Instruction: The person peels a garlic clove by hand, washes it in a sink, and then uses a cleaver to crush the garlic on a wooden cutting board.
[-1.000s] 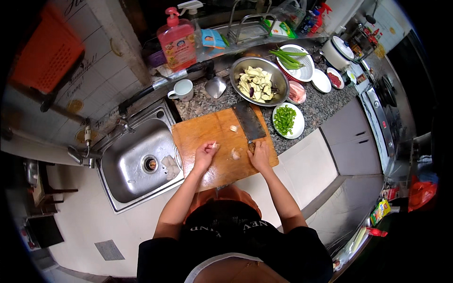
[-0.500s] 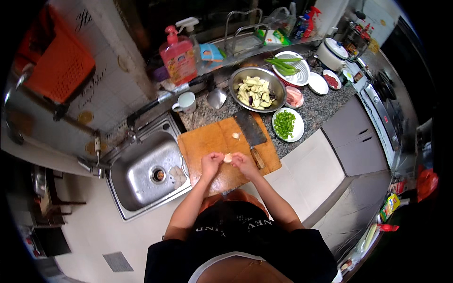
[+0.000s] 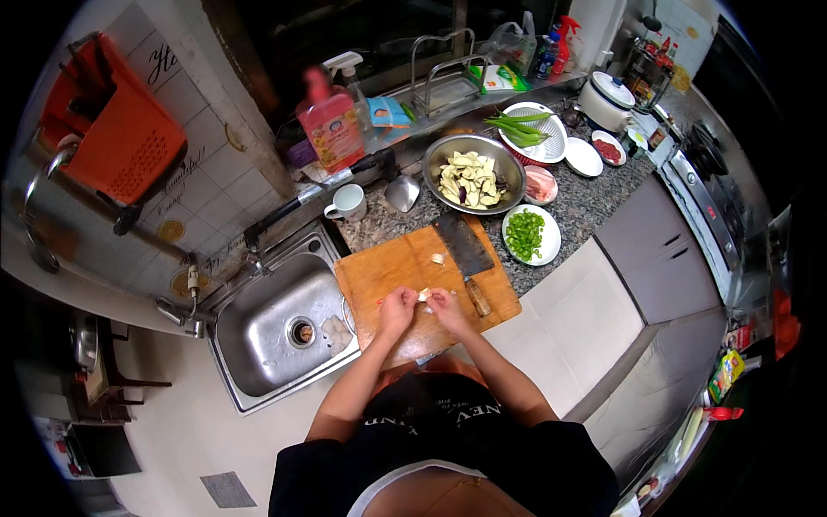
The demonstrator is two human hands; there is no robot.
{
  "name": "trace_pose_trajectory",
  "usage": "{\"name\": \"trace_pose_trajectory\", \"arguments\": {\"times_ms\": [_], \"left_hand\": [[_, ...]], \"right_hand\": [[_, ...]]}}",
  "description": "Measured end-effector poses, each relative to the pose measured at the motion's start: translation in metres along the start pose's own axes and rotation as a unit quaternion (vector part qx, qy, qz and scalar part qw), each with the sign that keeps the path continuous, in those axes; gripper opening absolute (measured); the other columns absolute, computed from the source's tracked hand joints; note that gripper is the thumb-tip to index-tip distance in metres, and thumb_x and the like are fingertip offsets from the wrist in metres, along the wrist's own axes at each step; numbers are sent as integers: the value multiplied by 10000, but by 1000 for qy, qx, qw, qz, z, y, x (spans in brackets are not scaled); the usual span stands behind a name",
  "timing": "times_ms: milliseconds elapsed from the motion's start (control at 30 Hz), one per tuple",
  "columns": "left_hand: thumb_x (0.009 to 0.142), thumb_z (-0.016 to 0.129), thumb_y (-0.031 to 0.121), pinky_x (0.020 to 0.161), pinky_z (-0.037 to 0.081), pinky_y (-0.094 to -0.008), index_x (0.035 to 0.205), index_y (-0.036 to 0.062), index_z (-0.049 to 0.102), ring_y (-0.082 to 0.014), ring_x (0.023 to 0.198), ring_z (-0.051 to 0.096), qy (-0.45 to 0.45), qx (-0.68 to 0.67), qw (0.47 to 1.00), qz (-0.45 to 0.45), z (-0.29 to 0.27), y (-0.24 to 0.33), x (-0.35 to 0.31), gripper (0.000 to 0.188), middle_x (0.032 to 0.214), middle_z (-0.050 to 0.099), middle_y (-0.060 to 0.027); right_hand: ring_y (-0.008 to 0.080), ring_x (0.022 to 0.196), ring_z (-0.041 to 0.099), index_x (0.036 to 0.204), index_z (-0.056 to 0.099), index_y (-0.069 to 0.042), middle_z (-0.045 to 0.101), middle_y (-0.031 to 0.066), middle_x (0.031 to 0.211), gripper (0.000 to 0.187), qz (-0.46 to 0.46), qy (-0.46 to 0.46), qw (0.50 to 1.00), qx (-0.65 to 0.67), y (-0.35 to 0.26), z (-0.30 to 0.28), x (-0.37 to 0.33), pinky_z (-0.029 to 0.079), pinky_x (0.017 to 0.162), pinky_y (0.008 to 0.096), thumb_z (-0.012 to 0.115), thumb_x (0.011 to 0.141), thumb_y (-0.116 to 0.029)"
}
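Over the near part of a wooden cutting board (image 3: 372,267), my left hand (image 3: 399,310) and my right hand (image 3: 446,308) meet with their fingertips pinched on a small pale garlic clove (image 3: 424,295). The fingers partly cover it. Farther back on the board lies another garlic clove (image 3: 438,258). To the right of it rests a cleaver (image 3: 465,245), its dark blade pointing away and its wooden handle toward my right hand. A small pale scrap, perhaps peel, shows just below the held clove.
A steel sink (image 3: 267,319) adjoins the board's left. Behind the board stand a white mug (image 3: 347,203), a spatula (image 3: 402,194) and a steel bowl (image 3: 436,164) of cut eggplant. Rightward are chopped green peppers (image 3: 525,234), a meat bowl (image 3: 541,184) and a colander (image 3: 551,148) with long green peppers.
My hands have come closer together around the clove. A pale scrap now shows on the board beneath them. The whole view has shifted slightly; the cleaver and other clove keep their places on the board.
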State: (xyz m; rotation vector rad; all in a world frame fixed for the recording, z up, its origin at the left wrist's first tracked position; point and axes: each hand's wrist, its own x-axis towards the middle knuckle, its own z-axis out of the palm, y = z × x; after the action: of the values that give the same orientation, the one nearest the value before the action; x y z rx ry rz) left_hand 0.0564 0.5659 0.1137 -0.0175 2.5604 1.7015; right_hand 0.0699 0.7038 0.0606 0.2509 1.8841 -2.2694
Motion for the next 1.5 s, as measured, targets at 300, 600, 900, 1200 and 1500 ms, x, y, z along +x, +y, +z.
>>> {"name": "trace_pose_trajectory", "arguments": {"times_ms": [300,600,900,1200,1500], "left_hand": [[804,603,100,546,440,-240,765,4,613,-79,572,522,6,-190,975,-111,-10,-39,12,104,649,592,-10],[787,641,90,495,391,-183,719,28,595,-62,533,493,-88,-186,971,-122,-13,-29,12,102,621,572,1],[846,561,83,534,420,-179,840,55,545,-68,584,508,-113,-319,918,-206,-12,-23,18,33,703,562,-6],[811,558,48,508,434,-210,830,52,525,-87,599,526,-41,-311,925,-212,-21,-36,1,38,702,551,-17],[704,676,80,646,457,-329,888,53,555,-289,709,565,-105,147,978,103,29,-18,-21,221,760,583,-141]], "right_hand": [[115,711,570,990,553,-34,582,63,793,226,-53,4,962,-268,-41,-15,-23,463,640,241,622,775,-48],[272,830,567,1053,550,-50,594,129,895,357,-183,27,836,-517,-44,-35,-24,442,770,353,667,719,-95],[322,925,532,1080,535,-44,574,153,978,408,-101,-52,930,-349,-48,-3,-18,419,812,378,665,696,-98],[348,874,528,980,543,-56,550,145,917,326,-180,34,841,-509,-32,-33,-29,425,770,400,649,672,-33],[348,839,542,932,541,-41,542,165,880,243,-177,41,840,-511,-35,-36,-29,444,729,400,630,706,-31]]}}
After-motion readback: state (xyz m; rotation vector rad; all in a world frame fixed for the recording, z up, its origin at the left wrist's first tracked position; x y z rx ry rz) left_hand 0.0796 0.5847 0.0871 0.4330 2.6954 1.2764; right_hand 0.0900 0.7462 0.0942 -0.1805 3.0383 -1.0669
